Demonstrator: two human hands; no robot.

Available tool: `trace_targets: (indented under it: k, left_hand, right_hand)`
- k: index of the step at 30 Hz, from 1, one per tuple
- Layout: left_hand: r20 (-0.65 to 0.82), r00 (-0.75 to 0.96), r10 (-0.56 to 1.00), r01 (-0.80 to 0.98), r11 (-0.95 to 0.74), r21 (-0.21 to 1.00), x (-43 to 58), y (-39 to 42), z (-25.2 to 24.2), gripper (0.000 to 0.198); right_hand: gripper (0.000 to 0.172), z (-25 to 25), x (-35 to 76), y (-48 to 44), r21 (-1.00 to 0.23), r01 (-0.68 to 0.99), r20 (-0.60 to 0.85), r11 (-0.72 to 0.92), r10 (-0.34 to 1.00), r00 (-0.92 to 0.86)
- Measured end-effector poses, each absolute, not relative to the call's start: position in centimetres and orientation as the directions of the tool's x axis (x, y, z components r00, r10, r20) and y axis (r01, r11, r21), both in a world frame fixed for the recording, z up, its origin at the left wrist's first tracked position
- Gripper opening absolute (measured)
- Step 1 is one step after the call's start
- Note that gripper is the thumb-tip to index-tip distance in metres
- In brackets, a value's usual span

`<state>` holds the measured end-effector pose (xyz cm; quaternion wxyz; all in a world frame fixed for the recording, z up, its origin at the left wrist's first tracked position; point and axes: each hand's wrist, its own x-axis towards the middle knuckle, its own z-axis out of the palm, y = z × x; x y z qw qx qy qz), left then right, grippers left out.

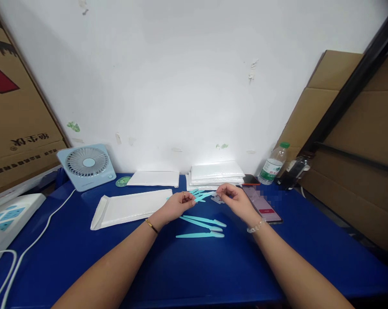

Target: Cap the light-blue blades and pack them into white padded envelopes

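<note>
Two hands pinch one teal stick, left hand and right hand at opposite ends. Three loose sticks lie beneath.

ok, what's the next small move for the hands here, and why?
Probably lower the teal stick and lay it beside the three teal sticks lying on the blue table. The left hand and right hand pinch it at either end just above that row.

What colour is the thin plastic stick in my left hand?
Light teal; the thin plastic stick in the left hand shows best in the head view.
</note>
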<state>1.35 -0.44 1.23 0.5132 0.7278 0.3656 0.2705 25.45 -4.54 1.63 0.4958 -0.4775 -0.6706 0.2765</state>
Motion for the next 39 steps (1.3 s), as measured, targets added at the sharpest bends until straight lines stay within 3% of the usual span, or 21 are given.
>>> trace_targets:
  k: [6,15,19,22,25,30,33,37,39]
  left_hand:
    - [-0.002,0.588,0.809,0.251,-0.180,0.951,1.5,-0.6,1.6,0.035]
    - [-0.072,0.726,0.683,0.370,-0.301,0.879,1.1,-1.2,1.8,0.036]
    - [-0.039,0.716,0.697,0.485,-0.456,0.746,1.3,-1.6,1.6,0.027]
    - [0.164,0.617,0.770,0.609,-0.598,0.520,1.2,-1.0,1.1,0.022]
    - [0.301,0.546,0.782,0.716,-0.622,0.317,0.7,0.2,0.3,0.026]
    - [0.257,0.541,0.801,0.772,-0.594,0.227,0.3,1.4,-0.4,0.015]
    - [0.265,0.529,0.806,0.770,-0.587,0.249,0.4,1.2,0.1,0.014]
    - [0.289,0.492,0.821,0.724,-0.570,0.388,0.5,0.6,1.2,0.019]
    - [0.272,0.476,0.836,0.674,-0.546,0.498,0.6,0.3,1.6,0.020]
  right_hand:
    - [0.008,1.7,25.7,-4.4,-0.843,0.377,0.417,0.384,0.909,0.006]
    - [0.014,2.5,25.7,-4.9,-0.793,0.476,0.253,0.380,0.917,-0.309]
    - [0.013,1.4,26.8,-4.1,-0.603,0.699,0.324,0.384,0.919,-0.225]
    - [0.013,0.3,26.8,-3.5,-0.412,0.836,0.294,0.362,0.922,-0.254]
    - [0.012,-0.4,26.1,-3.2,-0.252,0.908,0.246,0.336,0.929,-0.276]
    - [0.011,-0.6,25.0,-3.2,-0.070,0.958,0.248,0.278,0.935,-0.254]
    - [0.010,-0.5,25.1,-3.2,-0.181,0.941,0.272,0.286,0.934,-0.231]
    - [0.007,-0.4,26.1,-3.1,-0.577,0.755,0.311,0.311,0.939,-0.149]
    - [0.012,-0.2,26.4,-3.0,-0.712,0.628,0.323,0.313,0.941,-0.104]
